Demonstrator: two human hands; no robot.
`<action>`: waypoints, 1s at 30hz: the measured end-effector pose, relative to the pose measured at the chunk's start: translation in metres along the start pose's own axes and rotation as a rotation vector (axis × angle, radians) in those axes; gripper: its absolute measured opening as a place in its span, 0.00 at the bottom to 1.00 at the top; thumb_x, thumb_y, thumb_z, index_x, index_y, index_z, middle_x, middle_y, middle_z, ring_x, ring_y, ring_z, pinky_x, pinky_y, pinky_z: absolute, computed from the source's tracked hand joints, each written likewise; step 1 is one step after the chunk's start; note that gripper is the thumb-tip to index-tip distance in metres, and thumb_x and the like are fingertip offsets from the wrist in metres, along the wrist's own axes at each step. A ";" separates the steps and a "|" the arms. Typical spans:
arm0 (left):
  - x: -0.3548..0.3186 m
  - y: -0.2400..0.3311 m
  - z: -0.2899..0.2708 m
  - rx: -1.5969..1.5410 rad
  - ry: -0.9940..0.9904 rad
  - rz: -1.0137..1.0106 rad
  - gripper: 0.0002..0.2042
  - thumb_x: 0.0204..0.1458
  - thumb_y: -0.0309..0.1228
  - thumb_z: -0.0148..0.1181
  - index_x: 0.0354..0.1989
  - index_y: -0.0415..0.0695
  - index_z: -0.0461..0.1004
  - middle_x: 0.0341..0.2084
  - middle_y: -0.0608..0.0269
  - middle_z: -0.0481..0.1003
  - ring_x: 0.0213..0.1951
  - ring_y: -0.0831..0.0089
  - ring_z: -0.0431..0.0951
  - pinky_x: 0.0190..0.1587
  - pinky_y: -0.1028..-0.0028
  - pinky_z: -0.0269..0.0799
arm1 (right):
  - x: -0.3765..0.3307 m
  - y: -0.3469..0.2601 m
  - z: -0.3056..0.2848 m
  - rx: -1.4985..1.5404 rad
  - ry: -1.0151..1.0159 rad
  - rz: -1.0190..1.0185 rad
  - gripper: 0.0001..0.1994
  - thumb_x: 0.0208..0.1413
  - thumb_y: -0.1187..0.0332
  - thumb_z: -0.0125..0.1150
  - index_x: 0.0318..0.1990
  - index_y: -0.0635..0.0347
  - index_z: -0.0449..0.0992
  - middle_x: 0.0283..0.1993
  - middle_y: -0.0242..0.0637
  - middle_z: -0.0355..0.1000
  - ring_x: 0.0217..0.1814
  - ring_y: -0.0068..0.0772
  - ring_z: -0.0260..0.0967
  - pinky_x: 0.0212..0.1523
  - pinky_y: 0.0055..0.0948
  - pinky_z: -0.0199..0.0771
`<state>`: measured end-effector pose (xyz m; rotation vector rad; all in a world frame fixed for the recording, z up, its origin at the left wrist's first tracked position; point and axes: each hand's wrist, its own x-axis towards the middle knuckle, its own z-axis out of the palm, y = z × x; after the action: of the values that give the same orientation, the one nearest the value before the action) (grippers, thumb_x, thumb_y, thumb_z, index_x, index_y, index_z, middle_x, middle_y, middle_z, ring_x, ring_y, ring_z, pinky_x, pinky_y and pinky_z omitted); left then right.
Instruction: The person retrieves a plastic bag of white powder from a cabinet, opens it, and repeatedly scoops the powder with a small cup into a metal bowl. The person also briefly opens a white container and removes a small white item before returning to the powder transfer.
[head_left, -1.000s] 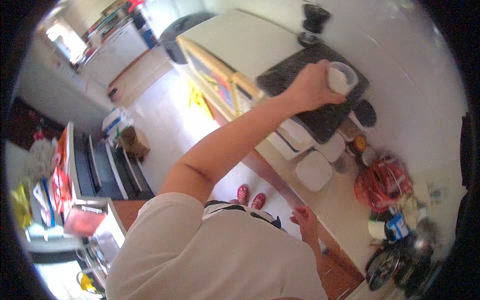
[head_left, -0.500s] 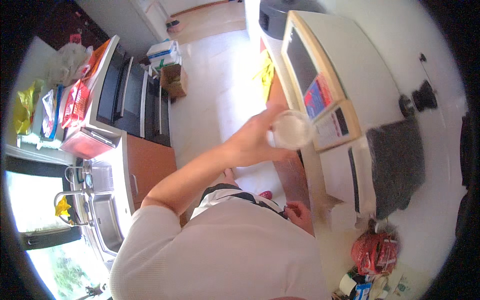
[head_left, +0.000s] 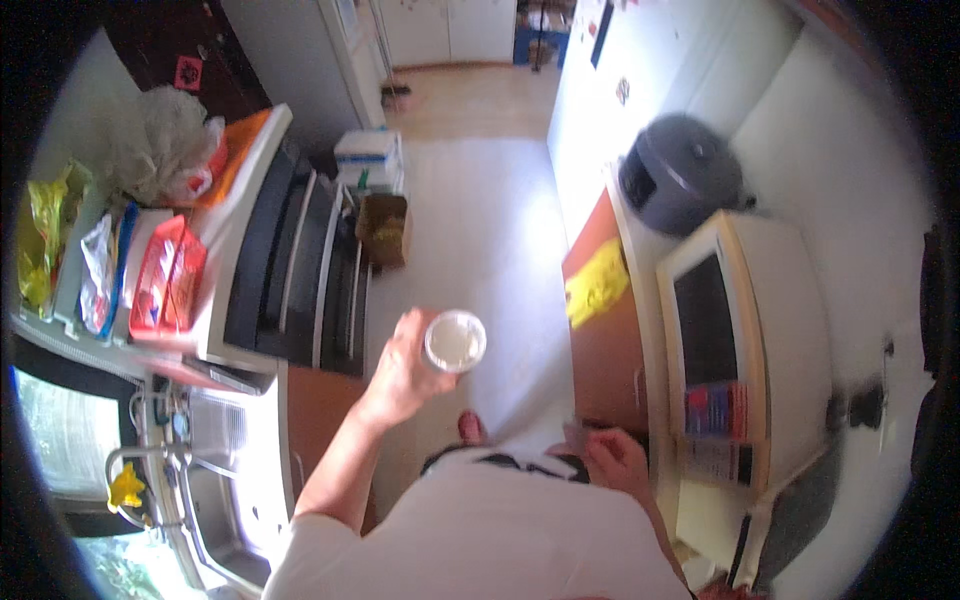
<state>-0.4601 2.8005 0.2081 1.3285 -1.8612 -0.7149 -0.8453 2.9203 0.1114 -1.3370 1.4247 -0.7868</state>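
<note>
While left hand grips the cup, right hand hangs loosely curled.

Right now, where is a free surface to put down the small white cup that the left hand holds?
The left hand holds the cup over open floor. The wooden counter between the yellow cloth and the right hand looks bare. The shelf on the left is crowded with bags and a red basket.

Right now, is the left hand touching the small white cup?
Touching. The head view shows the left hand with its fingers wrapped round the side of the small white cup, held above the floor.
</note>
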 end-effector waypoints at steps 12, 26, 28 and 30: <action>0.128 -0.046 -0.019 -0.056 0.156 -0.206 0.28 0.40 0.26 0.77 0.51 0.39 0.69 0.41 0.54 0.77 0.46 0.65 0.79 0.50 0.67 0.75 | 0.243 -0.029 0.009 -0.137 -0.195 -0.220 0.06 0.59 0.71 0.67 0.35 0.63 0.78 0.45 0.40 0.73 0.39 0.26 0.75 0.38 0.25 0.78; 0.284 -0.127 -0.046 -0.004 0.303 -0.311 0.32 0.34 0.22 0.76 0.52 0.39 0.69 0.44 0.48 0.75 0.50 0.47 0.74 0.54 0.57 0.72 | 0.503 -0.163 0.053 0.183 -0.414 -0.006 0.07 0.63 0.71 0.63 0.44 0.65 0.78 0.41 0.37 0.79 0.43 0.25 0.78 0.48 0.24 0.80; 0.314 -0.152 -0.062 0.017 0.305 -0.278 0.31 0.34 0.22 0.75 0.52 0.39 0.69 0.44 0.48 0.75 0.50 0.47 0.74 0.55 0.57 0.72 | 0.544 -0.187 0.063 0.146 -0.404 -0.044 0.08 0.63 0.70 0.63 0.44 0.66 0.78 0.41 0.37 0.79 0.43 0.25 0.78 0.48 0.24 0.80; 0.349 -0.180 -0.080 0.029 0.264 -0.258 0.32 0.34 0.21 0.75 0.53 0.40 0.69 0.46 0.48 0.74 0.51 0.47 0.73 0.55 0.57 0.71 | 0.578 -0.204 0.073 0.177 -0.368 -0.045 0.08 0.63 0.70 0.63 0.44 0.66 0.77 0.40 0.37 0.78 0.43 0.25 0.78 0.48 0.25 0.80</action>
<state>-0.3673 2.4106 0.1979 1.6172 -1.5133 -0.6086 -0.6529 2.3353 0.1497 -1.3011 1.0166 -0.6397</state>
